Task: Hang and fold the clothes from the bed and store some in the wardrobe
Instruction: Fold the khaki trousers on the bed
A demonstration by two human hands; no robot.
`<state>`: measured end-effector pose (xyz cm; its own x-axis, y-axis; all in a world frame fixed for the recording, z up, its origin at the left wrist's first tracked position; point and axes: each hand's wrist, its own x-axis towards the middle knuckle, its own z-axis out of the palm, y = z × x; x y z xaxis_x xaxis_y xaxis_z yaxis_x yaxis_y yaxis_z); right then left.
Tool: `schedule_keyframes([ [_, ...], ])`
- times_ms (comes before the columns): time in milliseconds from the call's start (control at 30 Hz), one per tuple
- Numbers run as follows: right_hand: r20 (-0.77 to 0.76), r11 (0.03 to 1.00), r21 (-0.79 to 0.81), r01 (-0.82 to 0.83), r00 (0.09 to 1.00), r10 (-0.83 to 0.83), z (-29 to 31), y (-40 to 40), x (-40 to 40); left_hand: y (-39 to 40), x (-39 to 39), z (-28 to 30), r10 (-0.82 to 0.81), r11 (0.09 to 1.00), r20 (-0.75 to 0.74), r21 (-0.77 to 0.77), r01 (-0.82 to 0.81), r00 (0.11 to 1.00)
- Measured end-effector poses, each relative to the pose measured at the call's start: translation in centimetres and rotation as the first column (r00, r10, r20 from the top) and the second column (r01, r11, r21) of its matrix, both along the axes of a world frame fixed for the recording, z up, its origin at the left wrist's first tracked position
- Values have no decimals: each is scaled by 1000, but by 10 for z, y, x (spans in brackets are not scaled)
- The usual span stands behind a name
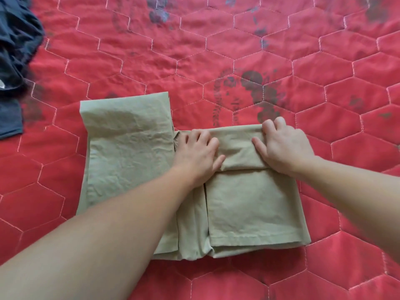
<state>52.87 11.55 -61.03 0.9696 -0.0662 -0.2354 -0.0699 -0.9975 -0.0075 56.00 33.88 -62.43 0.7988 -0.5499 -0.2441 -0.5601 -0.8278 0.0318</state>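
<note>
1. Right now a khaki garment (249, 204) of thin, creased woven cloth lies flat on the red bedspread (216, 50), partly folded into rectangles.
2. Its left part is one long wrinkled panel running away from the person, its far end turned back in a soft fold; what kind of garment it is I cannot tell.
3. Its right part is a smoother, squarish stack with a stitched hem along the near edge, and a narrower band of the same cloth is doubled across its far end, lying left to right.
4. The left hand (198, 152) rests on the left end of that band, fingers curled and pressing down on the cloth.
5. The right hand (283, 146) holds the band's right end, fingertips hooked over the far folded edge and thumb laid on top.
6. The bedspread is quilted in pale stitched hexagons, with faded dark floral prints scattered over it.
7. A dark navy garment (15, 61), soft and rumpled, lies heaped at the far left, well apart from the khaki one.
</note>
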Motion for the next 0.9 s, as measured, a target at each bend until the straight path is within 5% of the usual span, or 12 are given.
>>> schedule_keyframes([
  [133,24,969,-204,-139,989,147,11,5,13,19,0,6,-90,985,-53,-155,80,995],
  [300,-12,955,2,-296,955,296,23,43,27,71,3,34,-299,914,-84,-313,259,951],
  [367,-75,963,194,-185,976,202,19,72,41,87,12,44,-214,901,-47,-397,178,976],
  [467,-183,924,378,52,983,19,15,113,68,121,44,53,210,830,-66,-515,-213,976],
  [567,-258,806,524,274,953,-156,16,145,93,162,82,53,452,786,-122,-414,-459,883],
  [633,-308,732,590,340,933,-185,20,161,108,180,105,50,458,854,-125,-214,-475,880],
  [733,-476,484,699,526,848,-233,22,179,127,186,132,43,401,911,-185,-18,-411,897],
  [900,-708,86,656,750,651,-274,23,192,146,159,151,46,406,897,-288,-53,-438,867],
])
